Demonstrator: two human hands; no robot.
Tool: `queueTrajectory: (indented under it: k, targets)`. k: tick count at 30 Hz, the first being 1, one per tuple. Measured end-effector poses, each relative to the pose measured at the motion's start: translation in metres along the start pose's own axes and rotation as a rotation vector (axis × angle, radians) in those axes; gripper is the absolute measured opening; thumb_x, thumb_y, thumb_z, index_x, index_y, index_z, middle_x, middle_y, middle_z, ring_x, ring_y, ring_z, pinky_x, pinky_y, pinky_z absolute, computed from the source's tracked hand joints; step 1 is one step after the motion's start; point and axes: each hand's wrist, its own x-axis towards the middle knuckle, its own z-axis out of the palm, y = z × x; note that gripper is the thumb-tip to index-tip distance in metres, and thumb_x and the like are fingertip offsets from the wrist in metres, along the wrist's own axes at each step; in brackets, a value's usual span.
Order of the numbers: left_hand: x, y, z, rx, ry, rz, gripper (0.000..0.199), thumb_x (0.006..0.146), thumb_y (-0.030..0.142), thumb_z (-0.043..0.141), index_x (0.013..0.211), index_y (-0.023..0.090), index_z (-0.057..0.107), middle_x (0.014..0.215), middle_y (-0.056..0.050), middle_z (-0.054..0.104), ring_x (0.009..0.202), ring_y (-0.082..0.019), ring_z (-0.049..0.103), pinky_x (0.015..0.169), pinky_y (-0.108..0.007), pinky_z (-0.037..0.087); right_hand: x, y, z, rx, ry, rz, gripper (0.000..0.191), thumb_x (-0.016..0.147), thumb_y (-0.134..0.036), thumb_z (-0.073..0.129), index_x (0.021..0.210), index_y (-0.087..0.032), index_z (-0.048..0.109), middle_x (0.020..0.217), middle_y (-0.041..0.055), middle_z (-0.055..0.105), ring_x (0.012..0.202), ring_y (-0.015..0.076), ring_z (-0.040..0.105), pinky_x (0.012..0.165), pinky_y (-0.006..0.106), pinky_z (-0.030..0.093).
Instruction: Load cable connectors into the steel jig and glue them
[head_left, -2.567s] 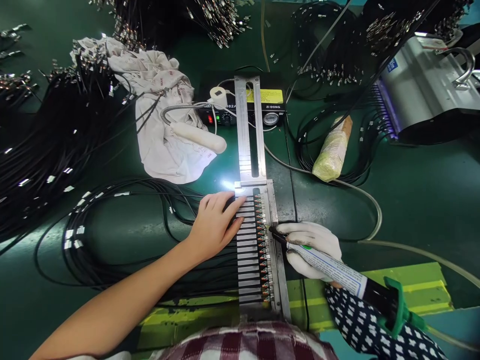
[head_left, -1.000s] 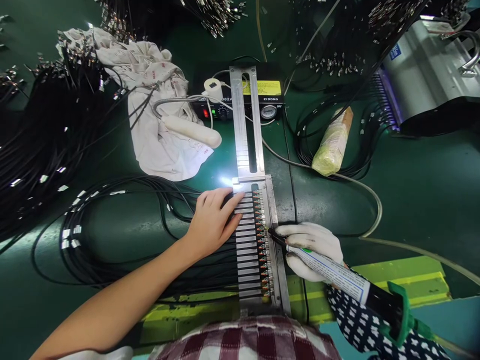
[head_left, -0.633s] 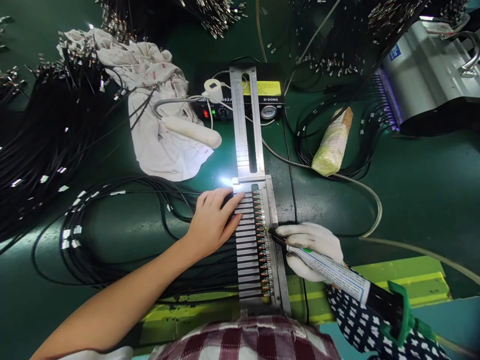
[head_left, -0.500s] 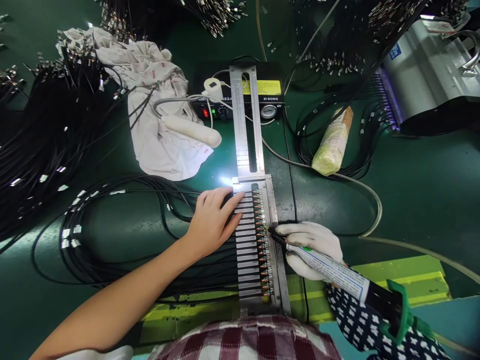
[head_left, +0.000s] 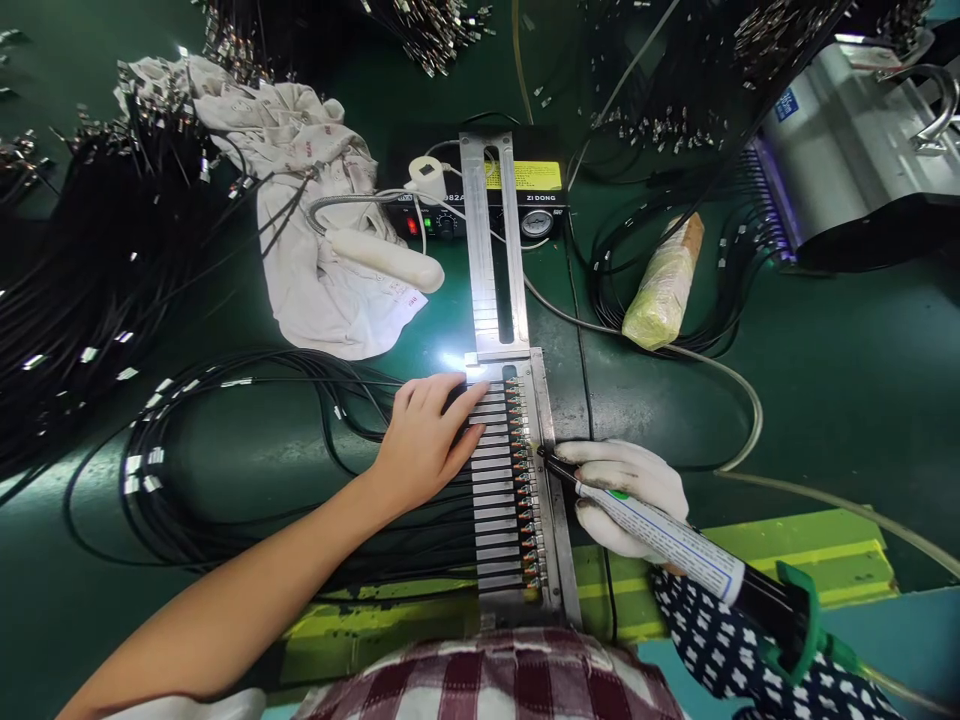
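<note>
A metal fixture (head_left: 546, 440) runs down the middle, holding a row of black cables whose stripped ends carry small connectors (head_left: 531, 510). My bare left hand (head_left: 426, 437) rests on the fixture's upper left part, fingers apart, fingertips on the slotted strips. In my white-gloved right hand (head_left: 634, 490) is a dispensing syringe (head_left: 660, 540) with a label, a black tip and a green cap, gripped like a pen. Its tip is at the fixture's right-hand rail, just right of the connectors. Black cables (head_left: 172, 480) lie coiled left of the fixture.
Behind the fixture stands a black control box (head_left: 540, 198) with a gauge. A white cloth (head_left: 315, 290) and a white lamp stick (head_left: 386, 260) lie to its left. At the right are a wrapped block (head_left: 664, 285) and a grey metal lamp housing (head_left: 862, 140). Cable bundles (head_left: 97, 250) fill the far left.
My right hand and the syringe have shifted slightly right and up, and the tip has moved off the connectors onto the rail. My left hand has stayed put.
</note>
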Motion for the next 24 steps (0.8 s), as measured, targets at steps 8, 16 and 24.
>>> queueTrajectory:
  k: [8,16,24]
  targets:
    - [0.000,0.000,-0.001,-0.004,-0.012,-0.012,0.041,0.100,0.031,0.042,0.139,0.019,0.050,0.130,-0.016,0.054,0.120,-0.030,0.048,0.101,-0.047,0.034,-0.003,-0.012,-0.001,-0.015,-0.048,0.011,0.018,0.078,-0.020,0.065,0.096,-0.021,0.063,0.096,0.0090,0.078,0.083,0.0214,0.076,0.068,0.031,0.061]
    - [0.000,0.000,-0.001,-0.009,0.004,0.000,0.042,0.100,0.031,0.044,0.138,0.016,0.052,0.129,-0.017,0.054,0.118,-0.031,0.049,0.100,-0.047,0.035,-0.005,-0.006,0.003,0.012,-0.024,0.007,0.021,0.077,-0.019,0.068,0.097,-0.018,0.064,0.097,0.0102,0.077,0.086,0.0219,0.076,0.070,0.031,0.061]
    - [0.001,0.001,-0.001,-0.002,0.007,0.005,0.041,0.100,0.030,0.044,0.137,0.015,0.054,0.128,-0.018,0.055,0.117,-0.032,0.050,0.099,-0.047,0.035,-0.004,-0.007,0.003,0.009,-0.029,0.010,0.018,0.077,-0.020,0.067,0.095,-0.018,0.064,0.096,0.0104,0.077,0.085,0.0219,0.076,0.070,0.031,0.061]
